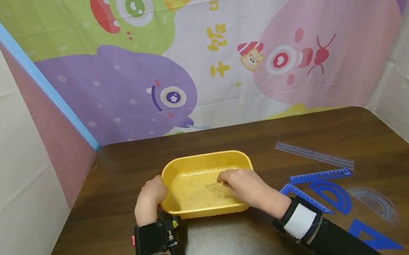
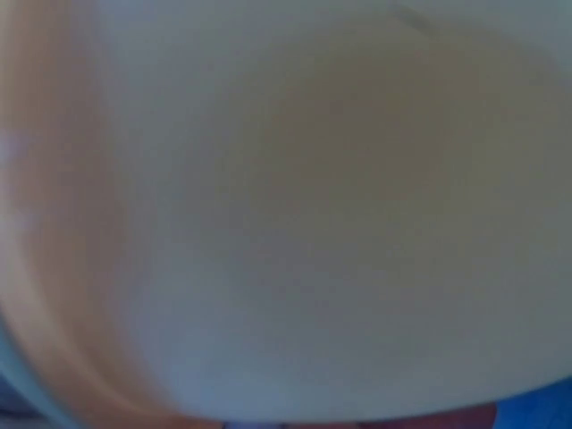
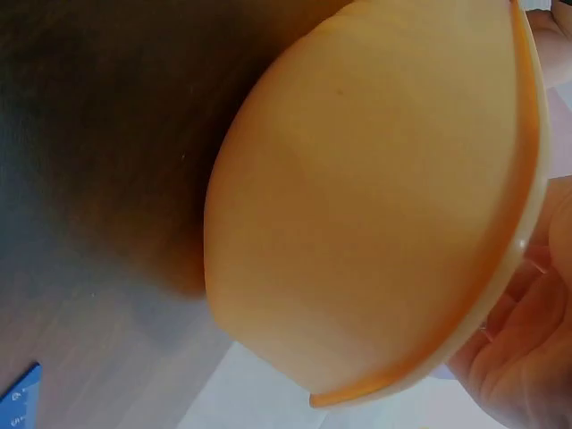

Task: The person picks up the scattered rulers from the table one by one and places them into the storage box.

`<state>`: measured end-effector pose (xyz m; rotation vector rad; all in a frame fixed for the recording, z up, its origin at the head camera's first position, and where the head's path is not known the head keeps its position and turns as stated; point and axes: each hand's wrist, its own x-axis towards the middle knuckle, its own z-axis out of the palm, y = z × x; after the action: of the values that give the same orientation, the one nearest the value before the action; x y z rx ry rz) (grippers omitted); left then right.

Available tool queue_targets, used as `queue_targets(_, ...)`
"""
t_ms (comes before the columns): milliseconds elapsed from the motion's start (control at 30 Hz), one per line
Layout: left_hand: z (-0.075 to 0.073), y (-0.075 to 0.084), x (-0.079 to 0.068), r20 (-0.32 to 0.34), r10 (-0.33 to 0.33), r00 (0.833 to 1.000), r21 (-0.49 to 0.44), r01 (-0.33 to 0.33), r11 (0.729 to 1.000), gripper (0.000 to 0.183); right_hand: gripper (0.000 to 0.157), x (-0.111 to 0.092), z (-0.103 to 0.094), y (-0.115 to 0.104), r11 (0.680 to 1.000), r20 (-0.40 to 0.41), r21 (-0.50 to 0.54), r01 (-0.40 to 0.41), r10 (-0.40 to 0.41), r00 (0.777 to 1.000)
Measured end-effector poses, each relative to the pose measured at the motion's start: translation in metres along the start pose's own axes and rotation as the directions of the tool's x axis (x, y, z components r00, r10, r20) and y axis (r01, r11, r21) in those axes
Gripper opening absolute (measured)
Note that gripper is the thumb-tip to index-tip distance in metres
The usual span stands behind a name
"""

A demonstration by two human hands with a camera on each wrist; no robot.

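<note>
A yellow plastic tub [image 1: 214, 209] sits on the brown table. At its left end my left hand [image 1: 153, 192] grips the rim; its fingertips are hidden. My right hand [image 1: 244, 184] reaches over the near right rim, its fingers curled down inside the tub. At those fingertips a clear protractor [image 1: 215, 187], faint against the yellow bottom, appears pinched. In the right wrist view the tub's outer wall [image 3: 357, 197] fills the middle, with the right hand [image 3: 532, 349] partly behind the rim. The tub wall [image 2: 357, 223] blurs across the left wrist view.
On the right of the table lie a clear ruler [image 1: 315, 155], a blue ruler [image 1: 320, 175], a blue protractor [image 1: 337, 196], another clear protractor [image 1: 378, 204] and a blue set square [image 1: 375, 236]. A second blue set square [image 1: 307, 198] lies beside my right wrist. A cartoon cloth hangs behind.
</note>
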<state>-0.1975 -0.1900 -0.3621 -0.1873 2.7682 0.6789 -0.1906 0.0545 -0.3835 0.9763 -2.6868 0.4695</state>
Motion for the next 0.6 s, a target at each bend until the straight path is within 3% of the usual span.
queue_targets(300, 0.0002, -0.0019, 0.0000, 0.001, 0.000, 1.000, -0.011, 0.000, 1.000, 0.018, 0.025, 0.0007, 0.0030, -0.0033, 0.999, 0.094, 0.040, -0.002, -0.002, 0.996)
queue_targets(600, 0.0016, -0.0030, 0.0010, 0.005, -0.003, 1.000, -0.026, 0.004, 1.000, 0.017, 0.022, 0.0020, 0.0099, -0.0043, 1.000, 0.083, 0.026, -0.007, 0.005, 0.997)
